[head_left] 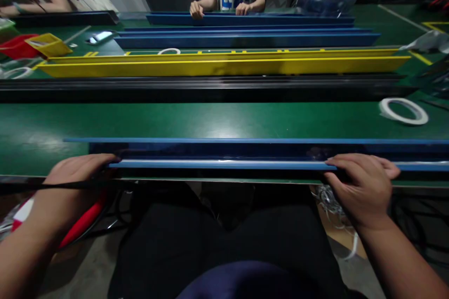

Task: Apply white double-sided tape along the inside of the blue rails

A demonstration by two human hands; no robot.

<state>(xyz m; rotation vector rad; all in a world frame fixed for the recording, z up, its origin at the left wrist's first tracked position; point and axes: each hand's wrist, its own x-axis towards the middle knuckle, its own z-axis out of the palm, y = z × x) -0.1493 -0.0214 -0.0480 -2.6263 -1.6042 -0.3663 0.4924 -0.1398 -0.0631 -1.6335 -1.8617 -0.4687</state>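
Note:
A long blue channel-shaped strip (224,150) lies along the near edge of the green table, running out of view on the right. A thin whitish line follows its near lip. My left hand (79,170) is closed on the strip's near left end, its fingertips partly hidden. Farther right, my right hand (365,182) pinches the near lip, with the thumb below and the fingers on top. A roll of white tape (404,111) rests on the table beyond my right hand.
Black strips (210,88), yellow strips (224,66) and blue strips (245,40) lie across the green table (196,119). Red (21,46) and yellow bins (49,45) and a phone (101,36) are at left. Across the table, a person's hands (197,10) rest on another blue strip.

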